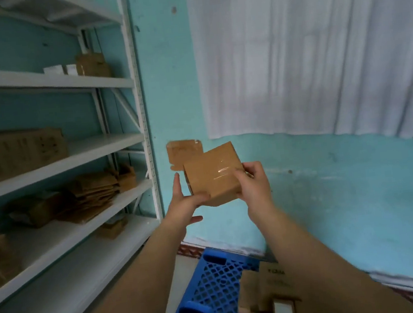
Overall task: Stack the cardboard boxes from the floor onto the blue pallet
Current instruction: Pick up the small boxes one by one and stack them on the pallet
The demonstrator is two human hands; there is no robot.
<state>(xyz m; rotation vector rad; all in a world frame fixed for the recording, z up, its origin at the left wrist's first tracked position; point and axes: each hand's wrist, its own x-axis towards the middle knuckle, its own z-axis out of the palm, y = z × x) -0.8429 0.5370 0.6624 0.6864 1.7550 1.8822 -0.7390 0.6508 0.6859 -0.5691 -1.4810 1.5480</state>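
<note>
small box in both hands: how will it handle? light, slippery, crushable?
The small cardboard box, raised chest-high on the fingers, looks light. A glossy tape strip on its face could be slick. Its lid flap stands open, so a hard squeeze might dent it.

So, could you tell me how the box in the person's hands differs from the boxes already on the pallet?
The held box is small, up in the air and tilted, gripped by the left hand and the right hand; the pallet boxes look larger and rest low on the blue pallet. The held box has a flap open behind it; whether the pallet boxes are shut is unclear. All are brown cardboard.
</note>
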